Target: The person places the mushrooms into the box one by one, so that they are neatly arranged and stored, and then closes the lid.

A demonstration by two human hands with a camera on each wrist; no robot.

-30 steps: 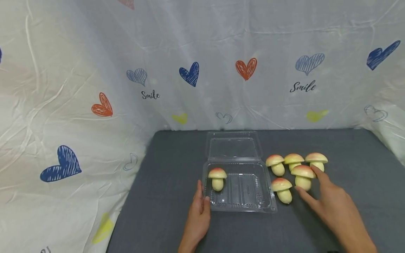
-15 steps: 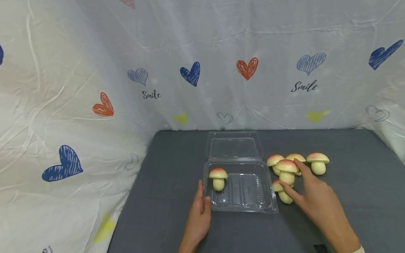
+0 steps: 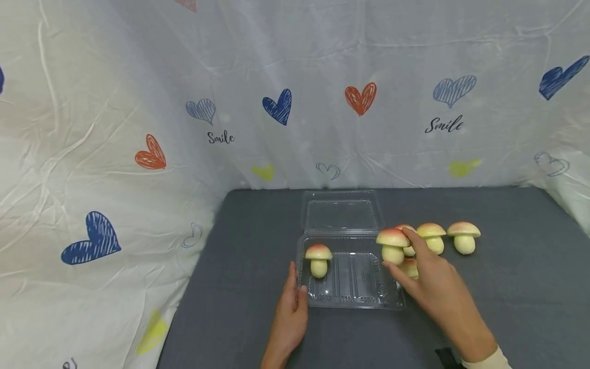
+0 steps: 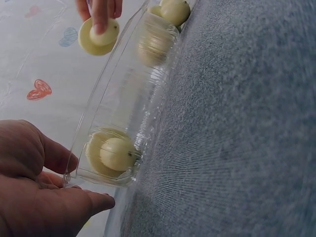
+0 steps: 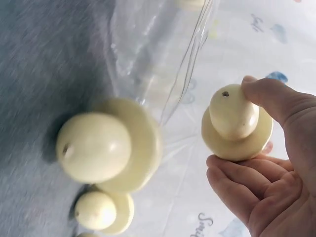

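A clear plastic clamshell container (image 3: 352, 279) lies on the table with its lid (image 3: 342, 212) folded back. My left hand (image 3: 288, 320) grips its left side near the front corner, fingers along the wall and thumb at the front. Inside, at the left, sits one toy mushroom (image 3: 318, 261) with a reddish cap and pale stem. My right hand (image 3: 438, 289) pinches another mushroom (image 3: 392, 247) over the container's right edge, thumb on the stem and fingers at the cap, as the right wrist view shows. Its stem end (image 5: 225, 94) has a small dark dot.
Right of the container stand several more mushrooms, among them one at the far right (image 3: 464, 238) and one beside it (image 3: 432, 238); another (image 3: 409, 268) is partly covered by the right hand. A white curtain (image 3: 313, 61) printed with hearts hangs behind the dark grey table (image 3: 249, 246).
My right hand has lifted a mushroom from the group and carried it left to the container's right edge. The left hand and container have stayed in place.
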